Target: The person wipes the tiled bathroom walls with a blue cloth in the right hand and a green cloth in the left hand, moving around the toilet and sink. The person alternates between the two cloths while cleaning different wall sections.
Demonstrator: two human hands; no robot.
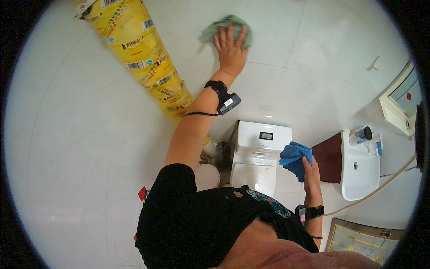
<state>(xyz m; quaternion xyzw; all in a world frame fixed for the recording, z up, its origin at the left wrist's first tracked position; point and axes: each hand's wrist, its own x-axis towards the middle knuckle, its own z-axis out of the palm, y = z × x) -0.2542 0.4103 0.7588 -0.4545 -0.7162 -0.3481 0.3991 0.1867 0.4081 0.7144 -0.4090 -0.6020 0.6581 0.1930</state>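
Against the white tiled wall, my left hand [231, 53] lies with its fingers spread, pressing a green cloth [245, 28] to the surface. The cloth is bunched around the fingertips and slightly blurred. Lower and to the right, my right hand [311, 174] grips a folded blue cloth [294, 158] between thumb and fingers. This blue cloth hangs in the air in front of the toilet's right side, touching nothing else that I can see. The fingers behind it are partly hidden.
A pipe wrapped in yellow printed film [139, 51] slants down on the left. Below are a white toilet [263, 136] and a round white bucket [207, 176]. On the right, a washbasin [362, 175] carries a dark-lidded jar [360, 136]. A framed mirror [396, 110] and a hook [375, 64] are on the wall.
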